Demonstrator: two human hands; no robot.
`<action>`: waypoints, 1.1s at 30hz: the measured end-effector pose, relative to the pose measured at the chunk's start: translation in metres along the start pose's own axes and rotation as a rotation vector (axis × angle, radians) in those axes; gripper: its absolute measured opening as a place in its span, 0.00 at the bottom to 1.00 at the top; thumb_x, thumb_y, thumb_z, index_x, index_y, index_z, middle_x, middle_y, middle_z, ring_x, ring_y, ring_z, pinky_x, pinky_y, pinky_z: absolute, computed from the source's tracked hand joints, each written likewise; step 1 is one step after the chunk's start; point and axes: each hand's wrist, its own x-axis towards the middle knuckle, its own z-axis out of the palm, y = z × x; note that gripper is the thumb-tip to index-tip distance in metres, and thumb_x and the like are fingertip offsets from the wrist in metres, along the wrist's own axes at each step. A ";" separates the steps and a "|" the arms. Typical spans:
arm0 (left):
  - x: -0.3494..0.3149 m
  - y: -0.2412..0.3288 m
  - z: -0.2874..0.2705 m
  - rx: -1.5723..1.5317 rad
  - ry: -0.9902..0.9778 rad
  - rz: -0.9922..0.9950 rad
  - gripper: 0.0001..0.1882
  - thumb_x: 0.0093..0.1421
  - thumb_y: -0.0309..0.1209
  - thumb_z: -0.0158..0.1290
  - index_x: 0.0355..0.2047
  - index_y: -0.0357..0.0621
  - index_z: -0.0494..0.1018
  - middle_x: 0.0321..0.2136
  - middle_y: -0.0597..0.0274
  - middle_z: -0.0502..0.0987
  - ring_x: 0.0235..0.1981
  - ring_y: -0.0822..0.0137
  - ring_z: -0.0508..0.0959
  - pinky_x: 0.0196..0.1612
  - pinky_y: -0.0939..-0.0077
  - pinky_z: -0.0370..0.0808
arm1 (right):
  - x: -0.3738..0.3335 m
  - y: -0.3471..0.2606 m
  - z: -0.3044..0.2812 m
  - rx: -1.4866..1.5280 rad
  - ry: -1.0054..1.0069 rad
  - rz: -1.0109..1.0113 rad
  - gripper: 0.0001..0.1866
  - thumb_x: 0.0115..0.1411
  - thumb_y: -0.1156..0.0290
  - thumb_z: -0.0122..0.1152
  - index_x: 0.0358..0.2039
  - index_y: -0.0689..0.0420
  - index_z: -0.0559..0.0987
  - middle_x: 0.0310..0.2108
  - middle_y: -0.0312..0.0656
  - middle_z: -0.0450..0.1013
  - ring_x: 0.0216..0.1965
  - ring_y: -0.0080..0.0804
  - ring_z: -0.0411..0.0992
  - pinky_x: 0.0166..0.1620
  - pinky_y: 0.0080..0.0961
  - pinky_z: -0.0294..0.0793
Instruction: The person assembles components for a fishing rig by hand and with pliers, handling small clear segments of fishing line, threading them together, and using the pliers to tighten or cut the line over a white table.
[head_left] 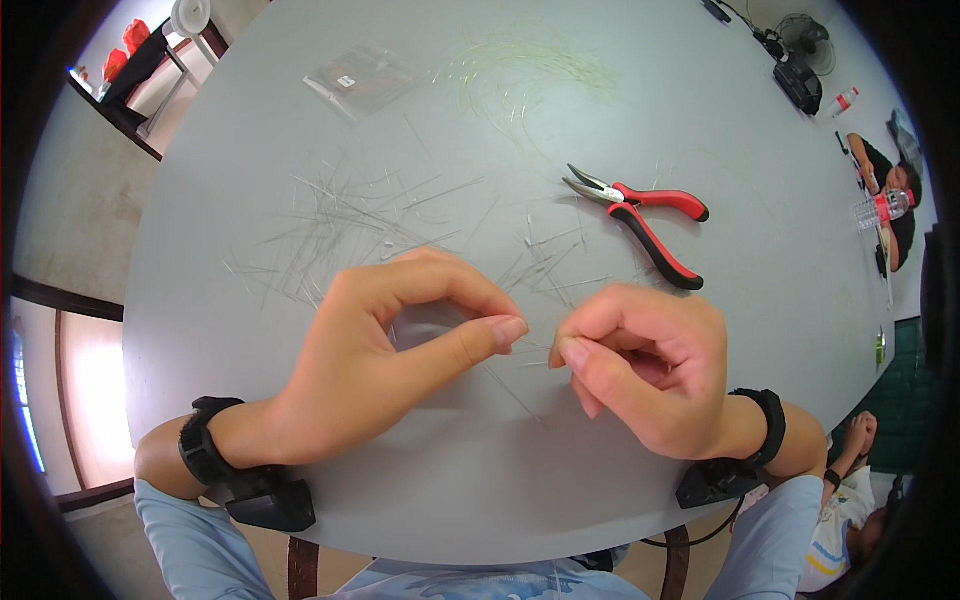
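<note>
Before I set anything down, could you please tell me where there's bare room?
The grey tabletop looks bare right of the bent-nose pliers and between its left edge and the scattered thin wires. Crowded: the middle, from those wires across to the pliers.

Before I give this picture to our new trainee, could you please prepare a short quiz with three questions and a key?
1. True or false: the pliers are held in the right hand.

2. What lies beyond the larger scatter of thin pieces and to the left of the curved pale green strands?
A) scissors
B) a clear bag
C) a cup

3. Which hand is farther from the pliers?

Key:
1. False; they lie on the table, beyond that hand.
2. B
3. The left hand.
</note>
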 end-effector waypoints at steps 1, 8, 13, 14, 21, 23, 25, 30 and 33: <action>0.000 0.000 0.000 -0.008 0.001 -0.003 0.03 0.54 0.22 0.53 0.29 0.36 0.75 0.27 0.61 0.76 0.43 0.67 0.69 0.46 0.73 0.64 | 0.000 -0.001 0.000 -0.006 -0.006 -0.006 0.05 0.56 0.81 0.48 0.26 0.66 0.73 0.15 0.35 0.69 0.15 0.14 0.64 0.18 0.10 0.58; 0.000 0.000 -0.001 -0.028 0.009 -0.015 0.03 0.55 0.22 0.53 0.29 0.36 0.75 0.27 0.61 0.76 0.43 0.67 0.69 0.46 0.72 0.64 | 0.002 0.000 0.003 -0.029 0.016 0.003 0.05 0.55 0.81 0.48 0.25 0.66 0.73 0.13 0.35 0.68 0.14 0.13 0.64 0.17 0.11 0.56; 0.000 -0.001 0.000 -0.011 0.002 -0.002 0.03 0.54 0.22 0.53 0.29 0.36 0.75 0.27 0.61 0.76 0.43 0.67 0.69 0.46 0.72 0.64 | 0.001 0.001 0.001 -0.016 0.017 0.029 0.06 0.56 0.80 0.48 0.24 0.66 0.73 0.13 0.35 0.69 0.14 0.14 0.65 0.17 0.11 0.58; 0.001 -0.001 0.000 -0.005 0.004 -0.002 0.03 0.54 0.22 0.53 0.29 0.36 0.75 0.27 0.61 0.76 0.43 0.67 0.69 0.46 0.73 0.64 | 0.001 0.003 0.002 -0.016 0.017 0.029 0.06 0.56 0.80 0.48 0.24 0.66 0.73 0.13 0.35 0.69 0.14 0.14 0.65 0.17 0.11 0.58; 0.000 -0.001 0.000 0.024 0.001 0.015 0.02 0.54 0.22 0.53 0.29 0.36 0.75 0.26 0.61 0.76 0.43 0.66 0.69 0.46 0.72 0.64 | 0.000 0.006 0.003 0.054 0.038 0.010 0.02 0.53 0.80 0.52 0.26 0.64 0.74 0.16 0.30 0.67 0.16 0.07 0.57 0.18 0.08 0.53; 0.001 0.000 0.001 0.008 0.003 0.013 0.03 0.54 0.22 0.53 0.29 0.37 0.75 0.26 0.61 0.76 0.43 0.66 0.69 0.47 0.72 0.64 | -0.001 0.007 0.003 0.056 0.037 0.011 0.02 0.53 0.80 0.52 0.26 0.64 0.74 0.16 0.30 0.67 0.16 0.07 0.57 0.18 0.08 0.53; 0.001 -0.001 0.000 0.000 0.004 0.008 0.03 0.54 0.22 0.53 0.29 0.37 0.75 0.26 0.61 0.76 0.43 0.66 0.69 0.47 0.72 0.63 | -0.001 0.007 0.004 0.073 0.049 0.013 0.02 0.53 0.81 0.52 0.26 0.64 0.74 0.16 0.30 0.67 0.16 0.07 0.58 0.18 0.08 0.54; 0.000 -0.001 0.000 -0.025 0.015 -0.018 0.03 0.54 0.22 0.53 0.29 0.37 0.75 0.25 0.62 0.76 0.43 0.66 0.69 0.47 0.72 0.63 | 0.000 0.008 0.005 0.092 0.045 0.019 0.02 0.53 0.81 0.52 0.27 0.64 0.74 0.16 0.30 0.67 0.17 0.07 0.58 0.18 0.08 0.54; 0.001 0.000 0.001 -0.027 0.005 -0.017 0.03 0.54 0.22 0.53 0.29 0.37 0.75 0.25 0.62 0.76 0.43 0.66 0.69 0.47 0.72 0.63 | -0.001 0.007 0.003 0.074 0.037 0.022 0.02 0.53 0.81 0.52 0.27 0.64 0.74 0.16 0.30 0.67 0.16 0.07 0.58 0.18 0.08 0.53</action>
